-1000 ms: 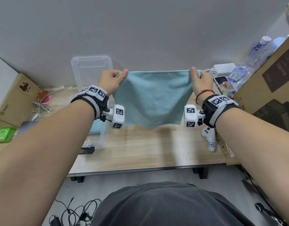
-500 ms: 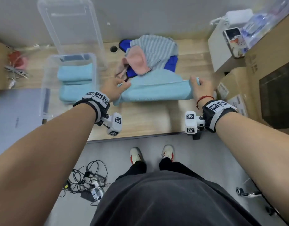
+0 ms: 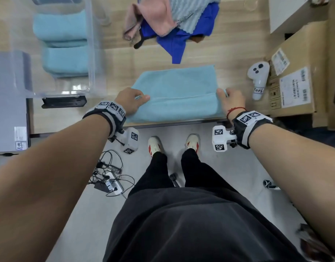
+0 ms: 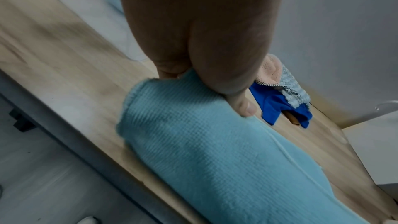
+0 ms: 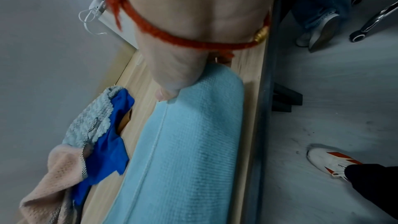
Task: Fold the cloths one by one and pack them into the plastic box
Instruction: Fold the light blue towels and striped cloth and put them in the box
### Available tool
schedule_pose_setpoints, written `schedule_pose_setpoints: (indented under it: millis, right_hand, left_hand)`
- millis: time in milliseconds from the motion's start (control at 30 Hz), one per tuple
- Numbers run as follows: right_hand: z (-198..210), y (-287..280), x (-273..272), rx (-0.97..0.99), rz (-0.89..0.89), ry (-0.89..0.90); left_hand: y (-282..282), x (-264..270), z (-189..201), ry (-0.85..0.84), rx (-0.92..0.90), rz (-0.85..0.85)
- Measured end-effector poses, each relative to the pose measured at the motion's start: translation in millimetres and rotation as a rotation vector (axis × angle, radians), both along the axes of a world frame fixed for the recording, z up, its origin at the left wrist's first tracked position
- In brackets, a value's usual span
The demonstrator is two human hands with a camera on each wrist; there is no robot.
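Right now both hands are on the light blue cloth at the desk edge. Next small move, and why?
Probably carry the pinched edge away from the body and lay it on the far edge, finishing the half fold. The left hand and right hand each pinch an end of the light blue cloth, whose near part is doubled over in a loose roll. The plastic box already holds folded cloths.

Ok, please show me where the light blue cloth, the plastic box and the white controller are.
light blue cloth (image 3: 174, 87): head view, middle of the flat part.
plastic box (image 3: 91, 53): head view, right wall.
white controller (image 3: 258, 72): head view, upper body near the buttons.
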State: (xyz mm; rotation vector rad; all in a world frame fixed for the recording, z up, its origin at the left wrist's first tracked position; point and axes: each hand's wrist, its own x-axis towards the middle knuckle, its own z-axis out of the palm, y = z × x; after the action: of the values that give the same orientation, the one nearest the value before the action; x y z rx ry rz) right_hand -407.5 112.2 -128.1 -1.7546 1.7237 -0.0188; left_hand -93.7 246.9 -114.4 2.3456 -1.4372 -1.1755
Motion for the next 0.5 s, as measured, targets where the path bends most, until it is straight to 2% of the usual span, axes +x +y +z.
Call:
schedule_pose_setpoints:
  millis: [267, 367, 500]
  right_hand:
    - [13.7, -30.2, 16.0, -0.101, -0.068, -0.085]
    - [16.3, -41.2, 21.8, -0.117, -0.055, -0.082]
    - [3.2, -54.6, 28.7, -0.081, 0.004, -0.125]
  left_hand:
    - [-18.2, 5.0, 3.0, -0.027, -0.177, 0.105]
    - [-27.2, 5.8, 0.3, -0.056, -0.161, 0.111]
    - [-31.4, 12.3, -8.1, -0.124, -0.130, 0.203]
